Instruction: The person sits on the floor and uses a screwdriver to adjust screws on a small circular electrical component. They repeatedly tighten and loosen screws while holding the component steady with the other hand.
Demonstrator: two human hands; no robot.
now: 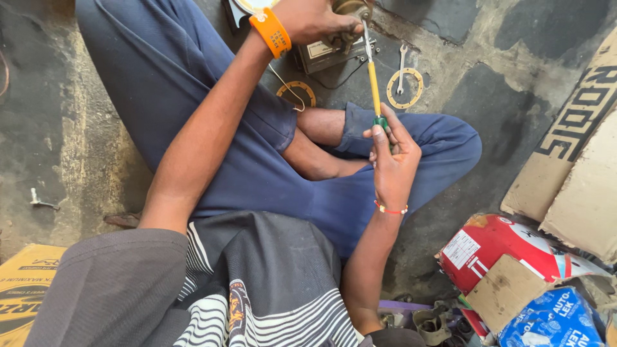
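Observation:
I sit cross-legged on a dark concrete floor. My right hand grips the green and yellow handle of a screwdriver, whose metal tip reaches up to a small metal device on the floor ahead. My left hand, with an orange wristband, presses down on top of that device near a round brass part. Both hands are closed on what they hold.
A small spanner lies across a tan ring gasket; another ring gasket lies near my knee. Cardboard leans at the right. A red bag and blue packet sit at lower right. A yellow box is at lower left.

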